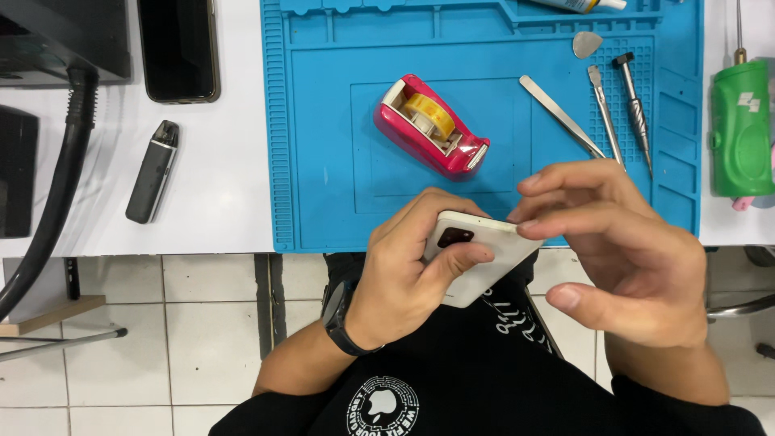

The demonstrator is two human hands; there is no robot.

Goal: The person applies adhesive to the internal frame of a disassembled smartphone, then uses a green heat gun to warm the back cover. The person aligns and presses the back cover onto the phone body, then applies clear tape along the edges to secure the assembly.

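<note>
Two hands meet over the near edge of the table, and between them we hold a white phone (pixel 484 258), back side up, its dark camera block facing us. Our left hand (pixel 416 266), a dark watch (pixel 339 319) on its wrist, wraps the phone from the left with the thumb laid across its back. Our right hand (pixel 622 250) pinches the phone's far right corner between thumb and forefinger, the other fingers loosely curled. The phone hangs just off the near rim of a blue mat (pixel 323 161), above our dark shirt and the tiled floor.

On the mat, just beyond our hands, lies a pink tape dispenser (pixel 432 125) with a yellow roll. To its right we see tweezers (pixel 561 115), two metal drivers (pixel 617 109) side by side, and a small grey pick (pixel 586 43) farther off. At the far right of the table stands a green tool (pixel 739 129). Left of the mat rest a black phone (pixel 178 48), screen dark, and a slim grey device (pixel 152 171), with a black hose (pixel 56 186) curving past the table's left end.
</note>
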